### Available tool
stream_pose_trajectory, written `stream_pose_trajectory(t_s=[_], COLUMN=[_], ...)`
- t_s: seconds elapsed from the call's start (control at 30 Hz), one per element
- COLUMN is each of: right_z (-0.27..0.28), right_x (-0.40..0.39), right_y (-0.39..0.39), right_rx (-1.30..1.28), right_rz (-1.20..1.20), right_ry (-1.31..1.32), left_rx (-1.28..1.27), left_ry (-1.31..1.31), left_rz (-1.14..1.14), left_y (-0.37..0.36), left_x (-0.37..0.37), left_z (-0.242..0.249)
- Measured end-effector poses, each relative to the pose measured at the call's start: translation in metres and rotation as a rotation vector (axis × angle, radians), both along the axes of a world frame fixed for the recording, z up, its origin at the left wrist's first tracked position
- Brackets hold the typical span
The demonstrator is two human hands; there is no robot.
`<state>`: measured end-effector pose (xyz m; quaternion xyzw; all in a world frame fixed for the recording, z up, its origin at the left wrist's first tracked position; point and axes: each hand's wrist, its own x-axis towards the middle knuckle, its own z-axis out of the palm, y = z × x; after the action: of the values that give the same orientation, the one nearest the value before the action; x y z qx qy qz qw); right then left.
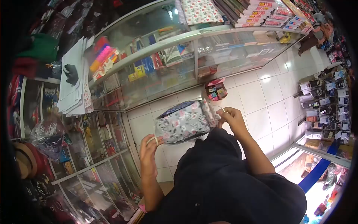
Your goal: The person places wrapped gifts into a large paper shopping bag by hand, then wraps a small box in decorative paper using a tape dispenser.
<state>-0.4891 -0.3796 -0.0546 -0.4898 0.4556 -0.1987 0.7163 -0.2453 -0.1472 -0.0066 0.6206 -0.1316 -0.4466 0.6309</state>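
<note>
Apparently, left hand (pixel 149 151) and right hand (pixel 232 118) pinch closed on floral bag's (pixel 184 121) ends; shallow grip risks slipping.

Shop; glass display cases (pixel 156 74) with stationery; packaged goods (pixel 328 93) hanging on racks.

head-worn view, facing forward and down
</note>
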Motion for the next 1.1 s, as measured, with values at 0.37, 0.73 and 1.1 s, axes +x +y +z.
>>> stream_pose_trajectory(t_s=[0.37,0.73,1.1], right_z=[-0.117,-0.243,-0.434], right_x=[-0.162,-0.277,-0.306], right_y=[-0.078,-0.210,-0.306], right_rx=[-0.032,-0.097,-0.128], right_rz=[-0.366,-0.661,-0.688], right_ry=[0.362,0.610,0.680], left_rx=[0.498,0.473,0.457], left_ry=[0.242,0.351,0.461], left_rz=[-0.654,-0.844,-0.657], left_y=[-0.148,-0.326,-0.431], left_x=[-0.127,-0.248,-0.261], left_z=[-0.116,-0.317,-0.490])
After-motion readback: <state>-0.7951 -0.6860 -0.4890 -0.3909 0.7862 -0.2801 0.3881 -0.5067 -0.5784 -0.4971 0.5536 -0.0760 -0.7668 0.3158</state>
